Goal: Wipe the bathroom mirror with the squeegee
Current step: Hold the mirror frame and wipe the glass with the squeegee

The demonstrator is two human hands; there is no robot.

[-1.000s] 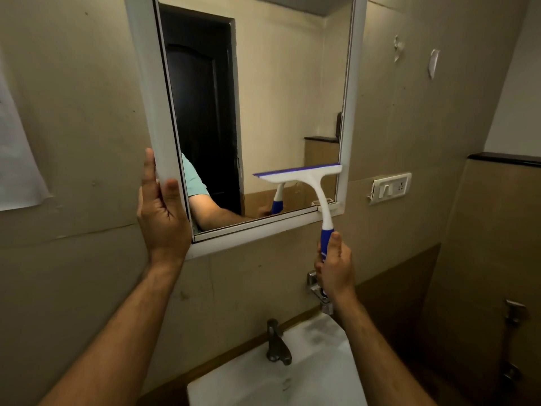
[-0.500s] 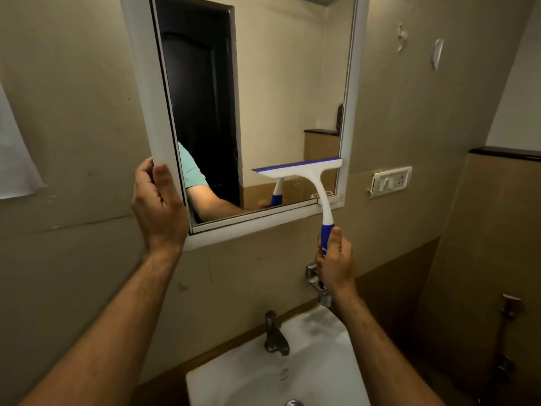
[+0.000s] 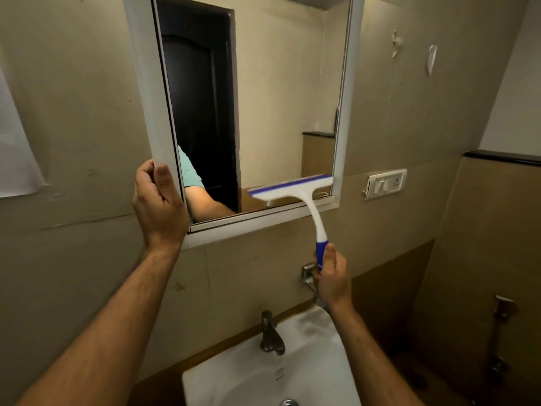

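The bathroom mirror (image 3: 278, 98) hangs on the beige wall in a white frame (image 3: 140, 68). My left hand (image 3: 158, 209) grips the frame's lower left edge, thumb on the front. My right hand (image 3: 332, 281) holds the blue handle of a white squeegee (image 3: 292, 190) below the mirror. The squeegee's blue-edged blade lies across the bottom right of the glass, just above the lower frame, tilted up to the right. The glass reflects a dark door and an arm in a teal sleeve.
A white sink (image 3: 322, 361) with a metal tap (image 3: 270, 335) sits below the mirror. A wall tap (image 3: 308, 273) is right behind my right hand. A switch socket (image 3: 386, 183) is right of the mirror; a white sheet (image 3: 14, 159) hangs at the far left.
The squeegee blade has slid down the glass to just above the lower frame. My left hand has curled more tightly round the frame's edge.
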